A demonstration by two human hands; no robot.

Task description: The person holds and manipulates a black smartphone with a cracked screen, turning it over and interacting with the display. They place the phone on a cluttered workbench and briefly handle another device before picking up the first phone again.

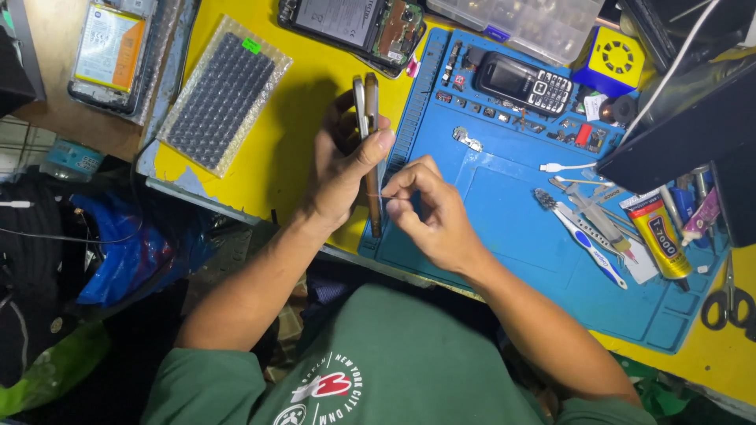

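Over the blue mat (pixel 504 220), left hand (pixel 340 169) clamps an upright smartphone (pixel 368 134) edge-on; right hand (pixel 429 208) pinches its side.

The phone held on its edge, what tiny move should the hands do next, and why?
Probably slide the thin tool a little further along the seam. The left hand grips the phone upright on its edge over the blue mat, and the right hand pinches the tool right against that edge.
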